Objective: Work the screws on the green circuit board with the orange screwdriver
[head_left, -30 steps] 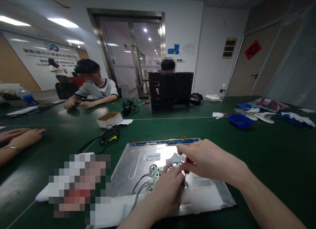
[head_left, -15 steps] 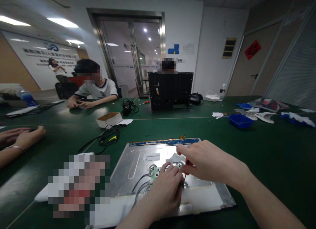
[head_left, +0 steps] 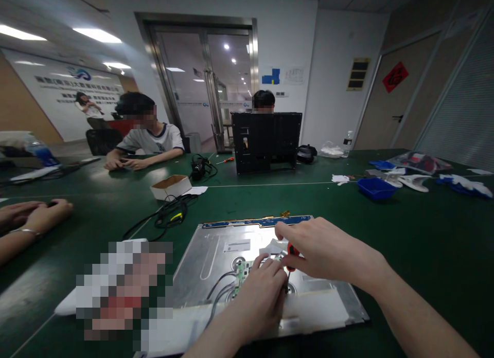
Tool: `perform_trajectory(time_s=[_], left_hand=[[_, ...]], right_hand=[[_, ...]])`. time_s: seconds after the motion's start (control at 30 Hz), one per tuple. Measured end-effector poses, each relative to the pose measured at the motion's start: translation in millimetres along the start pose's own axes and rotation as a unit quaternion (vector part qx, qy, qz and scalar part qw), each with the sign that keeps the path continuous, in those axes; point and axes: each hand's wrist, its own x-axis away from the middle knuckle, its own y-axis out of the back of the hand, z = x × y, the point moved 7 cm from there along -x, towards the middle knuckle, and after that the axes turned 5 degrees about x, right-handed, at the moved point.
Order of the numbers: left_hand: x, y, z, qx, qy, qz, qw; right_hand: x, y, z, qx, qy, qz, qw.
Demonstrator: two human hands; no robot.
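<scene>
A silver metal display panel lies flat on the table, a blue circuit strip along its far edge. My right hand is closed on a screwdriver with a red and black handle, its shaft slanting down towards the panel. Beside the shaft my left hand rests low over a small green circuit board, fingers bent and pressed together; what the fingertips grip is hidden. Dark cables run from the board's left side. The screwdriver's tip is out of sight.
An open cardboard box and a black cable lie beyond the panel. A blue tray is at the right, near gloves. Another person's hands are at the left. A black casing stands opposite.
The screwdriver's red handle has tilted and shifted slightly left and up, with small movement of my right hand's fingers. My left hand stays in place.
</scene>
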Motion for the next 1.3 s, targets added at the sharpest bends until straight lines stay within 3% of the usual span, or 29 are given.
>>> perform_trajectory(time_s=[0.27, 0.53, 0.83, 1.07, 1.3], left_hand=[[1, 1.5, 0, -0.013, 0.002, -0.015, 1.000], [2, 3.6, -3, -0.004, -0.002, -0.030, 1.000], [1, 1.4, -1, -0.010, -0.004, -0.026, 1.000], [2, 3.3, -2, 0.007, -0.004, -0.036, 0.999], [2, 0.8, 0, 0.001, -0.010, -0.034, 0.999]], right_hand=[[8, 4, 3, -0.043, 0.044, 0.027, 0.998], [9, 2, 3, -0.026, 0.011, 0.020, 0.999], [9, 2, 3, -0.062, 0.036, 0.020, 0.997], [5, 2, 0, -0.033, -0.007, 0.009, 0.999], [8, 4, 11, -0.036, 0.056, 0.005, 0.998]])
